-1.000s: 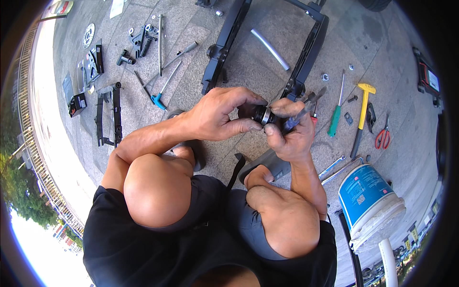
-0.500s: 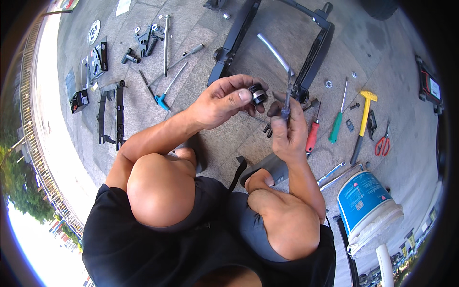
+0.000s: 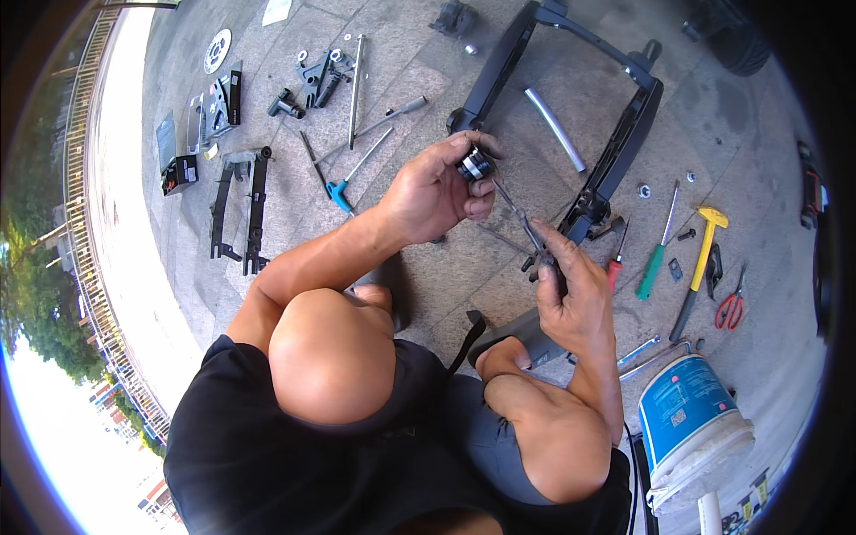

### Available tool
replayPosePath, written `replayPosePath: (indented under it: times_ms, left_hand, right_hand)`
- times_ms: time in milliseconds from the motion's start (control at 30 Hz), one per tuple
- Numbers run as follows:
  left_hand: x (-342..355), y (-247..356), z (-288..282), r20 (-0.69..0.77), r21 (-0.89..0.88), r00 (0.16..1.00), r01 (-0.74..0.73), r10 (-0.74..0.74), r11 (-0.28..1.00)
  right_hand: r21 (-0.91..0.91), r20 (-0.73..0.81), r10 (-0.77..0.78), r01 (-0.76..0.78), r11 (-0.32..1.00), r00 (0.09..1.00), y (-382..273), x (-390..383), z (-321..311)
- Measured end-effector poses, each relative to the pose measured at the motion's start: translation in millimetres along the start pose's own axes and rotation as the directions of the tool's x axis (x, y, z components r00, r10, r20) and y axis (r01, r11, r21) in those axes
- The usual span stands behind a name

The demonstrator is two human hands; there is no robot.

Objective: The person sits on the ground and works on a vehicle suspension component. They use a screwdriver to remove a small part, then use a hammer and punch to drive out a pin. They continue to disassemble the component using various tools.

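My left hand (image 3: pixel 428 192) is raised above the paving with its fingers round a small black cylindrical part with a silver band (image 3: pixel 474 164), perhaps a bushing. My right hand (image 3: pixel 581 294) is closed on a thin dark metal tool (image 3: pixel 522 217) with a slightly bent shaft; fingers cover its handle. The tool slants up and left, its far end close beside the cylindrical part. Whether the tip touches it I cannot tell. Beyond both hands lies a large black U-shaped frame (image 3: pixel 644 89), with a silver tube (image 3: pixel 555 130) between its arms.
At right lie a red screwdriver (image 3: pixel 614 272), a green-handled screwdriver (image 3: pixel 653 272), a yellow hammer (image 3: pixel 704 254) and red pliers (image 3: pixel 729 312). A blue-and-white bucket (image 3: pixel 687 410) stands nearer. Leftward are a blue-handled hex key (image 3: pixel 339 192), a black bracket (image 3: pixel 255 209) and a perforated disc (image 3: pixel 217 51).
The tool has swung from nearly upright to slanting toward the cylindrical part. My right hand has moved lower and right. The left hand has turned the part slightly; the whole view has shifted.
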State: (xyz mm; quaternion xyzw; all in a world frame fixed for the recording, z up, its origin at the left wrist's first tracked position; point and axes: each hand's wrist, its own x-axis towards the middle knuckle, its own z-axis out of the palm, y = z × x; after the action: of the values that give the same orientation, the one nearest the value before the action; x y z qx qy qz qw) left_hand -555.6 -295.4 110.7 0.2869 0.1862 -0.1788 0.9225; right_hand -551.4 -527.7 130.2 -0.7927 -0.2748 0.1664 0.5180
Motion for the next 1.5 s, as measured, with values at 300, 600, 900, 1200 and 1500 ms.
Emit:
replayPosePath:
  times_ms: [300,600,900,1200,1500]
  left_hand:
    - [2.3,-3.3,3.1,-0.113,0.077,0.991,-0.062,0.071,0.995]
    - [1.7,-5.3,11.4,-0.212,0.250,0.970,-0.063,0.118,0.966]
    - [1.8,-17.3,8.7,-0.336,0.383,0.906,-0.121,0.260,0.916]
    - [-2.7,-17.2,0.8,-0.385,0.436,0.880,-0.092,0.278,0.895]
    - [-5.7,-19.0,-6.6,-0.397,0.440,0.889,-0.035,0.229,0.897]
  right_hand:
    - [0.138,0.104,0.072,-0.086,0.987,0.992,-4.0,3.9,5.1]
    - [0.172,0.121,0.101,-0.122,0.978,0.987,-3.8,6.7,6.4]
    - [0.020,0.105,0.053,-0.056,0.998,0.993,-10.0,8.9,11.0]
    - [0.201,0.077,0.087,-0.101,0.974,0.993,-7.9,10.4,33.4]
    - [0.286,0.204,0.290,-0.341,0.896,0.935,-17.1,9.7,28.9]
